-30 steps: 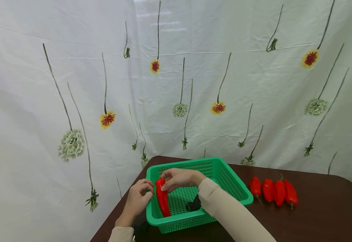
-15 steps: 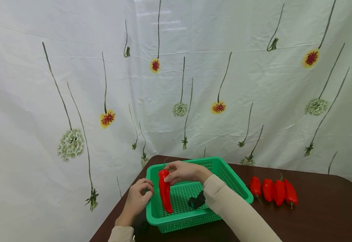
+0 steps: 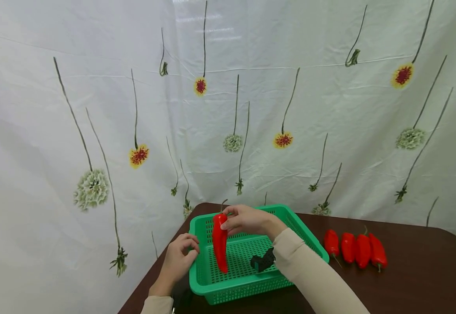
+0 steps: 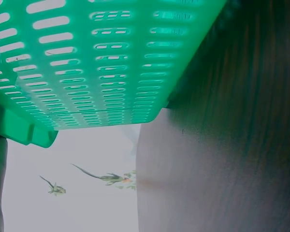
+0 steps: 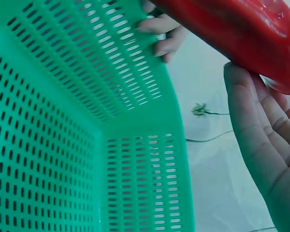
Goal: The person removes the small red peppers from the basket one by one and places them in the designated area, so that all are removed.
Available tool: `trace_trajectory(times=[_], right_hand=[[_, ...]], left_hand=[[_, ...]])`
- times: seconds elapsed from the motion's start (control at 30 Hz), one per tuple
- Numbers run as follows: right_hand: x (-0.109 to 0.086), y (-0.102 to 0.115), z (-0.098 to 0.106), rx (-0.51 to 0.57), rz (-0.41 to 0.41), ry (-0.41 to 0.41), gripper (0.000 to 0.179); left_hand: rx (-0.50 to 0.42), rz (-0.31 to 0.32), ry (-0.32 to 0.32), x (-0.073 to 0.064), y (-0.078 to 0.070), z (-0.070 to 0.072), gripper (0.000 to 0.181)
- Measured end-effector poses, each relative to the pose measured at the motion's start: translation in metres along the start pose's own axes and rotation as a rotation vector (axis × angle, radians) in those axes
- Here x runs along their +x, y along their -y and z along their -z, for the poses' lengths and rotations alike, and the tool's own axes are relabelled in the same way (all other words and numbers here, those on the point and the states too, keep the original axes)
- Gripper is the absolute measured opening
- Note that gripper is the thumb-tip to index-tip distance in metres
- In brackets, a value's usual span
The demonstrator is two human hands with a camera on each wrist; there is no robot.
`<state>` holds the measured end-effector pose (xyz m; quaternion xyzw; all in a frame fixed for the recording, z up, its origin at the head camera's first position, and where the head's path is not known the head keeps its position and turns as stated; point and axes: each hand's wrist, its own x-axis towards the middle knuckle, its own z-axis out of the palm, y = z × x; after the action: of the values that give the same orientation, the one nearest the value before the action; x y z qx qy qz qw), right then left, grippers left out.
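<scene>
My right hand (image 3: 247,220) pinches a long red pepper (image 3: 220,242) near its stem end, over the left part of a green plastic basket (image 3: 247,285). The pepper hangs upright, stem up and tip down. In the right wrist view the thumb and fingers of my right hand (image 5: 266,125) hold the shiny red pepper (image 5: 237,31) close to the basket's rim. My left hand (image 3: 178,259) grips the basket's left rim; its fingertips (image 5: 166,41) show over that rim in the right wrist view. The left wrist view mostly shows the slotted basket wall (image 4: 101,63).
Several red peppers (image 3: 362,252) lie side by side on the dark brown table (image 3: 416,270), right of the basket. A black device (image 3: 262,261) sits at my right wrist. Behind the table hangs a white curtain (image 3: 251,131) printed with flowers.
My right hand has lifted the pepper up and moved it rightward, away from the basket's left wall. My left hand has stayed at the rim, and the basket has hardly moved.
</scene>
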<state>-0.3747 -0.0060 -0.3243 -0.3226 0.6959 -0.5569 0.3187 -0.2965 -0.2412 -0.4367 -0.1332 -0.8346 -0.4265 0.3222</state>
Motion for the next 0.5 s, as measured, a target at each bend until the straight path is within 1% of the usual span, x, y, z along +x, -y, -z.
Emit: trace_trajectory(times=[0.27, 0.4, 0.5], right_hand=[[-0.020, 0.006, 0.010, 0.068, 0.062, 0.007, 0.031], [-0.028, 0.005, 0.014, 0.095, 0.085, -0.007, 0.027], [-0.033, 0.002, 0.016, 0.119, 0.092, -0.036, 0.023]], left_hand=[[0.012, -0.006, 0.020, 0.001, 0.001, 0.000, 0.026], [0.008, 0.013, 0.024, 0.000, 0.001, 0.000, 0.026], [0.016, 0.009, 0.019, -0.001, 0.002, -0.001, 0.027]])
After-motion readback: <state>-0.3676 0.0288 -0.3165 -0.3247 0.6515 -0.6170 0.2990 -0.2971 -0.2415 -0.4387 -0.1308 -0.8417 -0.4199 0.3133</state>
